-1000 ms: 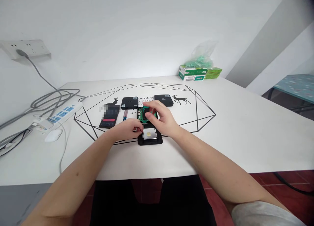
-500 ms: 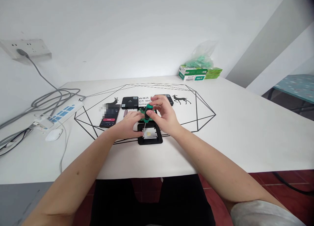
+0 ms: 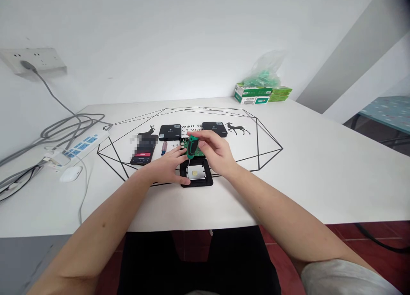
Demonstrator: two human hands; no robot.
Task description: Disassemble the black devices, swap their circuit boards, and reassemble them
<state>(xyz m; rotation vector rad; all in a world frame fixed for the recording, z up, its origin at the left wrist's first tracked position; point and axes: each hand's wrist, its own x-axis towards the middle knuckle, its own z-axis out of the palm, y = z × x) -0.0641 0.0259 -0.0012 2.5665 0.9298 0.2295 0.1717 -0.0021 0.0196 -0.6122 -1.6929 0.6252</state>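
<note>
A green-and-black screwdriver (image 3: 192, 148) stands almost upright, its tip at the left side of the metal plate (image 3: 200, 173). That plate lies inside an open black case half (image 3: 209, 180). My right hand (image 3: 219, 153) has its fingers around the screwdriver's handle from the right. On the left, my left hand (image 3: 165, 167) is spread, its thumb on the case half's left edge and its fingertips by the green circuit board (image 3: 200, 153). The board lies just behind the case half, partly hidden by the screwdriver and my hands.
Two closed black boxes (image 3: 170, 133) lie behind the board. A second screwdriver (image 3: 164, 147) and a phone (image 3: 143, 152) are to the left. Farther left is a power strip (image 3: 83, 145) with cables. Green cartons (image 3: 253, 93) stand at the back right.
My right hand has shifted on the screwdriver's handle, its fingers now lower and more to the right side. My left thumb has slid down slightly along the case edge.
</note>
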